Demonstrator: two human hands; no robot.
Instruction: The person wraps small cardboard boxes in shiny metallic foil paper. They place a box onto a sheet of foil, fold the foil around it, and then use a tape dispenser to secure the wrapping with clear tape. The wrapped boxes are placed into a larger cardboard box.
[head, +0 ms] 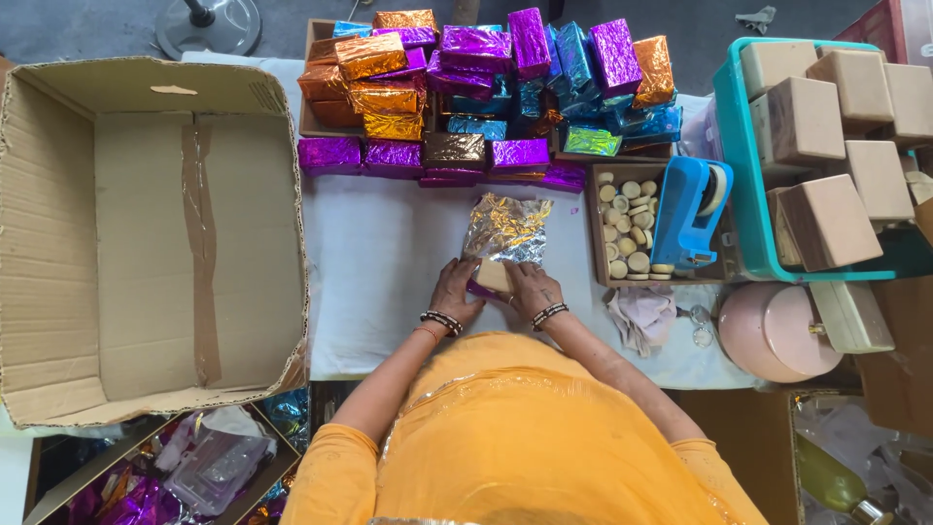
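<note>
1. Empty cardboard box [146, 243], open, left of the table [379, 262].
2. Foil-wrapped blocks [486, 87] stacked at table's far edge.
3. Blue tape dispenser [688, 209] beside tray of small round discs [627, 224], possibly caps.
4. Teal crate [743, 175] holding unwrapped tan blocks [826, 117].

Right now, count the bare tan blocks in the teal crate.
7 show in the teal crate: three along the top, four lower. More may lie underneath.

Cardboard box [146, 233]: one, open
Tape dispenser [688, 209]: one, blue
Teal crate [748, 194]: one
Plain blocks in the crate [826, 219]: about eight showing
Foil-wrapped blocks [476, 87]: too many to count exactly, roughly thirty
Foil sheet [505, 228]: one
Hands: left hand [455, 290], right hand [530, 289]
</note>
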